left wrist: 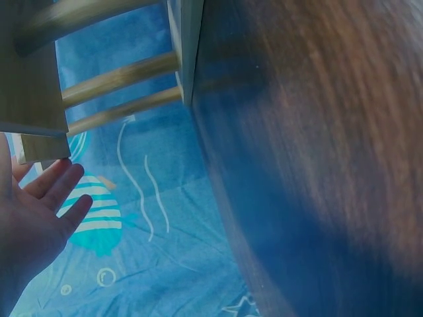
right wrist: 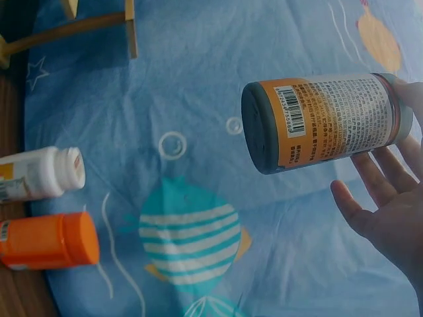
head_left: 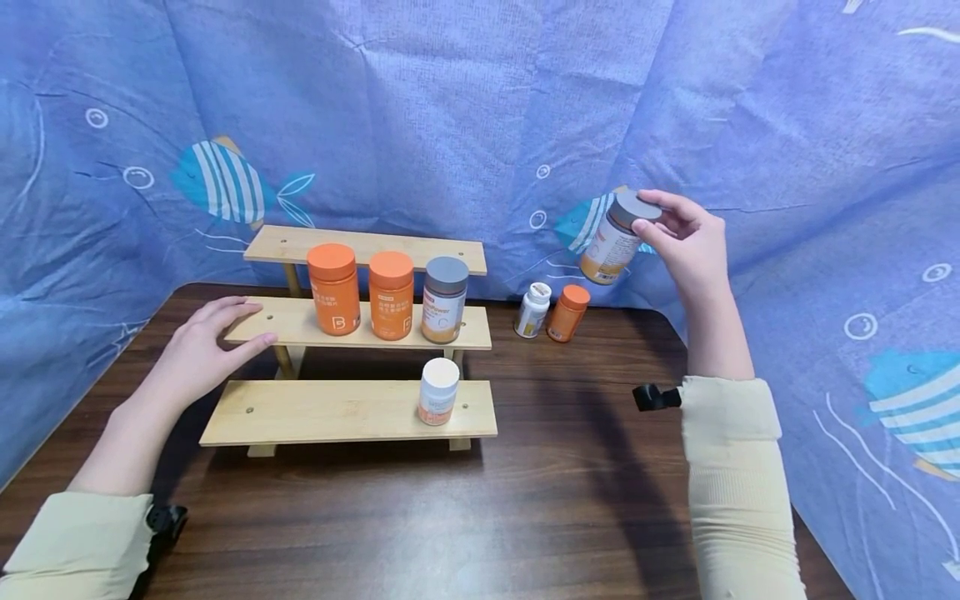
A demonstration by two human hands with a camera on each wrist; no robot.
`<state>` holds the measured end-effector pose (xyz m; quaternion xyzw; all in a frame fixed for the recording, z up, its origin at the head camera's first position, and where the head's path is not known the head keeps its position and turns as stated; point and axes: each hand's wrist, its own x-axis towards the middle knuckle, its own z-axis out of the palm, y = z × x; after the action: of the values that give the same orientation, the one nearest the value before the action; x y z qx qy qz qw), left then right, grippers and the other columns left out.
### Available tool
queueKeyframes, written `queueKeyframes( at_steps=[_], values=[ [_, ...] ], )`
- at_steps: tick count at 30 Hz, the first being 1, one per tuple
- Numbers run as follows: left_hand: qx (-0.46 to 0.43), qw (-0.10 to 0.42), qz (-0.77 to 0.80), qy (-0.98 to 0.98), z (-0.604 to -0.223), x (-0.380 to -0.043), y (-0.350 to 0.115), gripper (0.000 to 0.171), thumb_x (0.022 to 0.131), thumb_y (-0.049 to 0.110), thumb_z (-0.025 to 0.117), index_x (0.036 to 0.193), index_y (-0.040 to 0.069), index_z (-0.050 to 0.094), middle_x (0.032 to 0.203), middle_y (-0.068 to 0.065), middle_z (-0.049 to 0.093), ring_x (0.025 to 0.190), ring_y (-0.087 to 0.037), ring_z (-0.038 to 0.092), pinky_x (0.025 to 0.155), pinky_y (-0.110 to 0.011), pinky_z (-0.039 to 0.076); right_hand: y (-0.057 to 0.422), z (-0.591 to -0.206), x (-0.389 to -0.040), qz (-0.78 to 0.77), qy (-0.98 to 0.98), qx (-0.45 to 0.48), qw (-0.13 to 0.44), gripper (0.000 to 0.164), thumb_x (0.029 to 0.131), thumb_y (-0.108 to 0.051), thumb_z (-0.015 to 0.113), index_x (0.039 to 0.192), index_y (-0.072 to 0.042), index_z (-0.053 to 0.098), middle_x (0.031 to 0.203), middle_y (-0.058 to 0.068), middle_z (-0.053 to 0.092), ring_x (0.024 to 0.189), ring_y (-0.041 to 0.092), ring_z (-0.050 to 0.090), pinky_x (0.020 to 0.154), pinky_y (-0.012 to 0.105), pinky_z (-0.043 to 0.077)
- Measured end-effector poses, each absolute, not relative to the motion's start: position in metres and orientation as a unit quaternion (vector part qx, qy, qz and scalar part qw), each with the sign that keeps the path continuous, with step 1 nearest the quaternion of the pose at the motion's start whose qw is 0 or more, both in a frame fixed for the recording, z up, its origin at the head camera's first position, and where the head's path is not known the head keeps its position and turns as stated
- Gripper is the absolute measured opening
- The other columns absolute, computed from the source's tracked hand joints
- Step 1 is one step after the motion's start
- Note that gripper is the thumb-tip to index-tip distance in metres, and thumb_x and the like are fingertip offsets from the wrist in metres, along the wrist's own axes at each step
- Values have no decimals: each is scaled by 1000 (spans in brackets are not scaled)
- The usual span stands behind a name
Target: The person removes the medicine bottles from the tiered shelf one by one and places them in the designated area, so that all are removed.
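Note:
My right hand (head_left: 678, 229) holds a grey-capped bottle (head_left: 613, 240) with an orange and white label by its cap, tilted, up in the air at the back right. In the right wrist view the same bottle (right wrist: 327, 122) hangs from my fingertips (right wrist: 403, 92). My left hand (head_left: 210, 337) rests with straight fingers on the left end of the middle step of a three-step wooden rack (head_left: 315, 412). On that step stand two orange bottles (head_left: 333, 287) (head_left: 391, 293) and a grey-capped bottle (head_left: 444, 298). A small white bottle (head_left: 438, 390) stands on the lowest step.
A small white bottle (head_left: 533, 309) and a small orange bottle (head_left: 567, 312) stand on the dark wooden table (head_left: 525, 492) right of the rack, also seen as white bottle (right wrist: 39, 173) and orange bottle (right wrist: 49, 239). Blue fish-print cloth (head_left: 465, 117) hangs behind and at both sides.

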<state>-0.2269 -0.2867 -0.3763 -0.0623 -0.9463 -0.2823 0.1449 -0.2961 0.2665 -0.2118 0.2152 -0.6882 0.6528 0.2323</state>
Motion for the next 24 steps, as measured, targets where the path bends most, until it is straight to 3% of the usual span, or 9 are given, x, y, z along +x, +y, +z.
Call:
queueKeyframes(
  at_steps=[15,24],
  values=[
    [-56,134,-277,-950,-376,-227,-287,71,85,50,64,134,2,48,144,-27,33,132,-50,26,99,-69,23,297,-244,-297,671,-665,174,279,33,74,9,74,107,6,68,95,5,71,80,11,66,72,17,52],
    [-55,136,-274,-950,-376,-227,-287,73,86,52,63,136,1,47,145,-28,32,133,-50,25,98,-70,23,312,-267,-303,657,-680,131,297,36,74,5,76,109,3,69,93,3,70,80,10,65,71,16,52]
  ],
)
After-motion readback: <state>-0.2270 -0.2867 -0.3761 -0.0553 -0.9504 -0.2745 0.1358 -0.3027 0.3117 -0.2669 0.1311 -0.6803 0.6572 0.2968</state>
